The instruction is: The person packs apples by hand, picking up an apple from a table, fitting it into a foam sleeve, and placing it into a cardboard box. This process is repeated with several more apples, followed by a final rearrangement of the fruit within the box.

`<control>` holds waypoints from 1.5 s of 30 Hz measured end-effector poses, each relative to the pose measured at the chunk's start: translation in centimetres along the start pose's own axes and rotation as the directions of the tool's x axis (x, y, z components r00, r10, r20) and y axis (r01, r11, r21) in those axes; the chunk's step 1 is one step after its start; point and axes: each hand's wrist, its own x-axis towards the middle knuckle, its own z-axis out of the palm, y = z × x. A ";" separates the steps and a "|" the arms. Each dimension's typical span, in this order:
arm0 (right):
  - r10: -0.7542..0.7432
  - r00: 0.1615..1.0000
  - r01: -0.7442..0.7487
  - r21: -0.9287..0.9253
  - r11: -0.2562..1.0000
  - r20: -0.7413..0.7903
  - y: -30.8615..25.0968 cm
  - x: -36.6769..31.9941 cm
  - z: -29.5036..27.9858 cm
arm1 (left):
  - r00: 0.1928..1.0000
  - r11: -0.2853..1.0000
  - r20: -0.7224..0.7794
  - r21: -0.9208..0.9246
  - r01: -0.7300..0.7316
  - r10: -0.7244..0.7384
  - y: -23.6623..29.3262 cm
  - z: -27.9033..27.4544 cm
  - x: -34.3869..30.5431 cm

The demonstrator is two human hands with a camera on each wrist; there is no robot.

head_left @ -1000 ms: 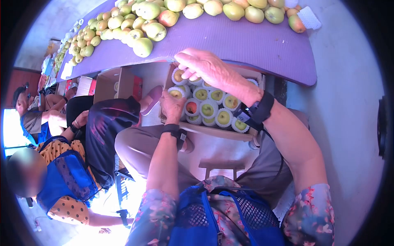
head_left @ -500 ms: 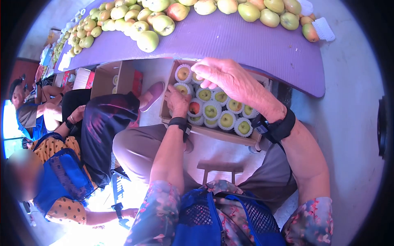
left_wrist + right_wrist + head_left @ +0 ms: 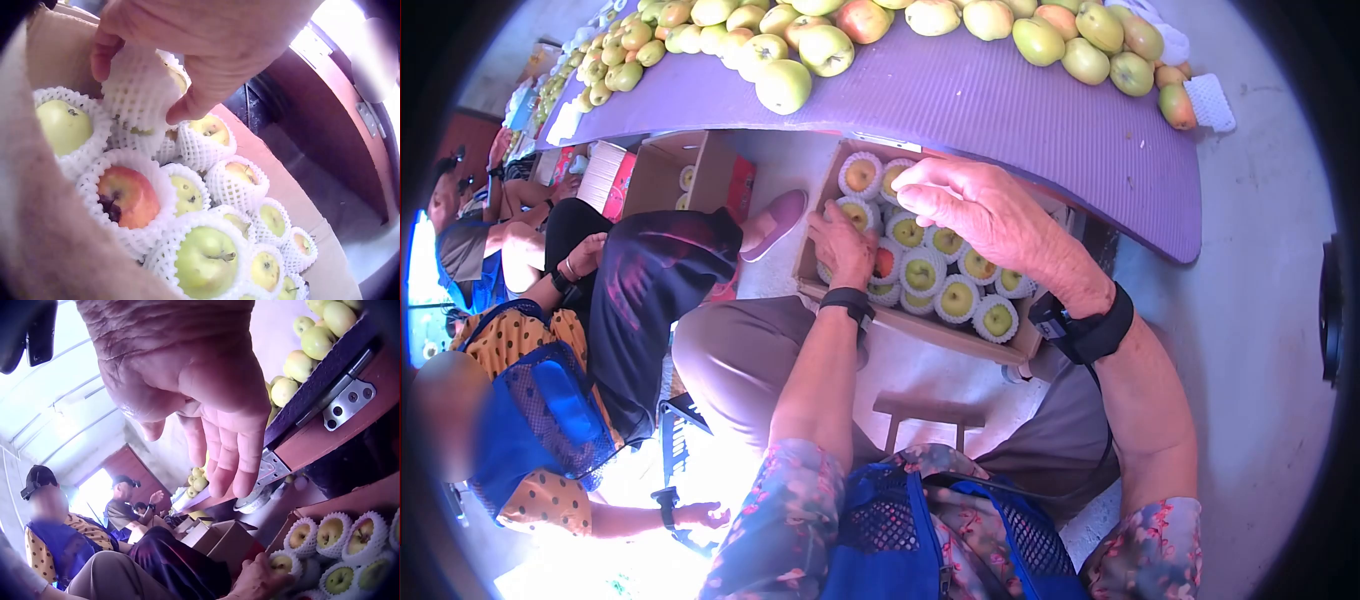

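At the left side of an open cardboard box [image 3: 920, 332], my left hand [image 3: 845, 248] holds an apple in a white foam net [image 3: 140, 90]. Its fingers and thumb lie on either side of the net, as the left wrist view shows. Other netted apples, mostly green, fill the box around it, with a redder netted apple [image 3: 131, 197] close below. My right hand [image 3: 980, 215] hovers over the back of the box, and part of the apples is hidden under it. In the right wrist view the right hand's fingers [image 3: 247, 450] hang loosely, holding nothing.
Behind the box stands a table with a purple ribbed cover [image 3: 960, 110], bearing bare apples [image 3: 785, 87] along its far part. A foam net [image 3: 1210, 103] lies at its right end. Another open box [image 3: 662, 180] and a seated person [image 3: 550, 400] are at my left.
My right hand has drawn back and to the right over the box. The left hand stays at the box's left side on the netted apple. The head view has shifted slightly.
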 end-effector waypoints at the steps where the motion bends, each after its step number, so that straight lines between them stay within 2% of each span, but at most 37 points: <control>1: -0.001 1.000 0.001 0.000 1.000 0.004 0.0 -0.1 0.1 | 1.000 1.000 0.018 0.020 0.001 -0.002 0.1 -0.2 0.1; 5: 0.028 0.998 -0.027 -0.024 0.999 0.063 -0.1 -0.3 0.2 | 1.000 0.997 0.026 0.075 0.009 -0.011 -0.1 0.3 0.6; 8: -0.015 0.999 0.016 -0.053 0.998 0.033 0.0 -0.5 0.4 | 0.999 0.996 0.040 0.086 -0.017 0.014 0.0 0.1 0.6; 11: -0.049 0.998 0.051 -0.059 0.997 0.033 0.1 -0.5 0.2 | 0.999 0.995 -0.021 0.085 -0.049 0.051 0.1 0.4 0.3; 14: 0.010 0.998 -0.007 -0.042 0.999 0.064 -0.2 -0.6 0.0 | 0.996 0.994 -0.042 0.083 -0.075 0.079 -0.4 0.8 0.5; 17: 0.037 0.996 -0.031 -0.076 0.997 0.087 -0.2 -0.5 -0.1 | 0.979 0.976 -0.092 0.140 -0.167 0.181 -1.0 0.7 0.2; 20: 0.006 0.997 0.001 -0.100 0.995 0.076 -0.3 -0.5 0.0 | 0.981 0.967 -0.020 0.170 -0.187 0.194 -1.1 0.3 0.4; 26: 0.043 0.990 -0.033 -0.082 0.996 0.131 -0.1 -0.5 -0.1 | 0.986 0.969 0.007 0.185 -0.164 0.166 -1.2 1.2 0.7; 29: 0.070 0.987 -0.051 -0.132 0.990 0.141 -0.5 -0.4 -0.2 | 0.990 0.978 0.042 0.153 -0.143 0.138 -0.7 0.8 0.8; 35: 0.044 0.989 -0.024 -0.140 0.990 0.142 -0.3 -0.2 -0.5 | 0.994 0.989 0.018 0.095 -0.113 0.112 -0.6 1.0 0.9; 38: 0.026 0.994 -0.003 -0.210 0.978 0.110 -0.9 0.0 -1.2 | 0.991 0.990 0.013 0.056 -0.130 0.130 -1.2 1.2 1.0; 45: -0.033 0.998 0.043 -0.197 0.979 0.054 -0.3 -0.1 -2.0 | 0.992 0.997 0.099 -0.002 -0.080 0.080 -0.9 0.5 1.1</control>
